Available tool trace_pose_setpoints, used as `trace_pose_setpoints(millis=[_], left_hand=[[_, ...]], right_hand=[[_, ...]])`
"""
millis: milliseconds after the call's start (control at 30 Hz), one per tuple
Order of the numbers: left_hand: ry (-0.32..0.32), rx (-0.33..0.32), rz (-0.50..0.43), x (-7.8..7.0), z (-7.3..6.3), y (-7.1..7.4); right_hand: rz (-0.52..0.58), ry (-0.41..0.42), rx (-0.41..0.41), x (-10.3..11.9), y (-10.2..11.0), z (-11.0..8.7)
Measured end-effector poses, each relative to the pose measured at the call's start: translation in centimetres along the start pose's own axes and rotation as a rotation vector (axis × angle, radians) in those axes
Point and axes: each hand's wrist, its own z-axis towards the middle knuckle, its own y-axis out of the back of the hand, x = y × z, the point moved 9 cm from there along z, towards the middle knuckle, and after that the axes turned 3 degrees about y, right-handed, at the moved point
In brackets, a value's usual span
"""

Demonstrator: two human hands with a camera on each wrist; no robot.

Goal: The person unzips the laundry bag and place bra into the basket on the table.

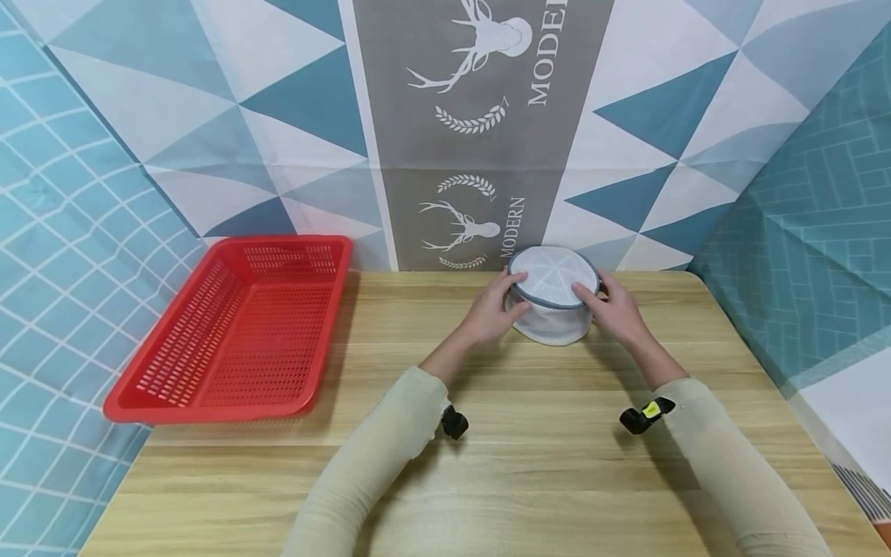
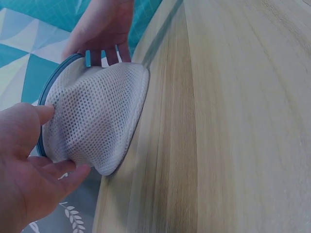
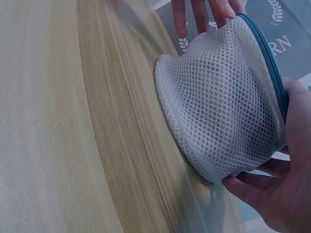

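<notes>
On the worktop (image 1: 529, 472), at left: red basket (image 1: 267, 340), mouth up, set well apart from the handling, probably to leave working room. Right of centre, near the back edge: white mesh bag (image 1: 552, 286), upright, base apparently resting on the wood, top edged by a blue-grey zip (image 3: 273, 68). Against its left side: left grip (image 1: 489, 313), partly closed on the bag, thumb on the mesh wall, finger over the rim. Opposite: right grip (image 1: 616, 311), likewise closed around it, thumb on top, fingers below; paired from both sides, presumably to keep the soft wall from sagging.
</notes>
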Motion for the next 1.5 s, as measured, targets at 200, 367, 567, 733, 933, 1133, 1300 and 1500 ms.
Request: trace_pose_setpoints(millis=[200, 367, 567, 733, 933, 1133, 1300, 1500], left_hand=[[0.032, 0.023, -0.048, -3.2, -2.0, 1.4], [0.023, 0.004, -0.060, -0.2, -0.1, 0.2], [0.028, -0.014, -0.053, 0.2, 0.4, 0.0], [0.023, 0.001, -0.097, -3.9, -2.4, 2.0], [0.033, -0.003, -0.059, -6.4, -4.1, 3.3], [0.025, 0.004, -0.081, -6.4, -4.3, 3.6], [0.017, 0.015, -0.126, -6.4, -4.6, 3.8], [0.003, 0.015, -0.140, -6.4, -5.0, 4.1]], right_hand=[[0.010, -0.012, 0.005, -0.1, -0.1, 0.0], [0.022, -0.024, 0.006, -0.2, -0.1, 0.2], [0.029, -0.027, 0.001, 0.1, -0.1, 0.1], [0.032, -0.030, -0.004, 0.4, -0.3, -0.2], [0.029, -0.020, -0.012, 0.5, -0.5, -0.3], [0.026, 0.003, -0.019, 0.6, -0.7, -0.2], [0.029, 0.008, -0.011, 0.8, -1.0, -0.2], [0.024, 0.001, -0.003, 1.0, -1.3, -0.5]])
